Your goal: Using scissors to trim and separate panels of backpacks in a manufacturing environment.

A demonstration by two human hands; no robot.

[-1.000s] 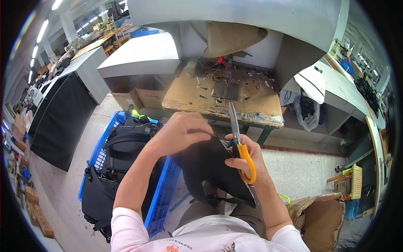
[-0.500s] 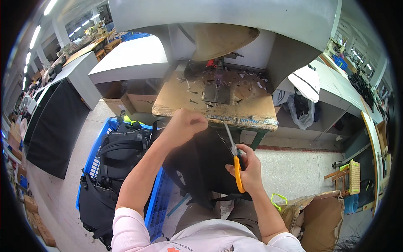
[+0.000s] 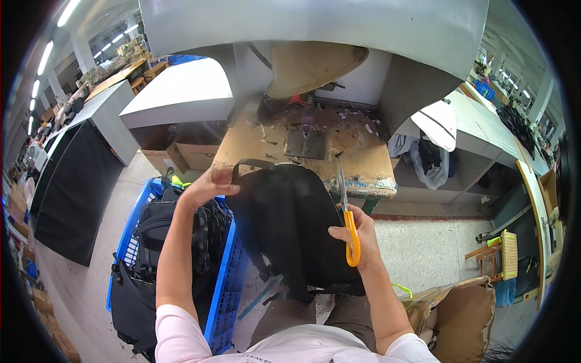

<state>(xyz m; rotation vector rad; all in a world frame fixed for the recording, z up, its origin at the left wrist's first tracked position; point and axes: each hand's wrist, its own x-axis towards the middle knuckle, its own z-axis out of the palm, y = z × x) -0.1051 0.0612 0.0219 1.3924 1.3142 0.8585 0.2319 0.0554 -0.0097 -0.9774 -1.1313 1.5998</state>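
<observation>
A black backpack (image 3: pixel 287 221) stands before me, over my lap, with its top at the near edge of the wooden bench. My left hand (image 3: pixel 212 186) is closed on the backpack's upper left edge, beside a loop of black strap (image 3: pixel 257 163). Orange-handled scissors (image 3: pixel 351 242) are in my right hand (image 3: pixel 365 235), on the backpack's right side. Their metal blades point up and away from me, past the bag's right edge toward the bench. The fingers behind the handles are partly hidden.
A worn wooden bench (image 3: pixel 233 145) holds scraps and a dark metal plate (image 3: pixel 304 144), under a grey hood (image 3: pixel 315 24). To my left stands a blue crate (image 3: pixel 221 296) of black bags (image 3: pixel 172 236). An open cardboard box (image 3: pixel 463 317) is at the lower right.
The backpack has come up into fuller view against the bench edge. My left hand has moved left and down onto its edge. The scissors' blades now point more upright.
</observation>
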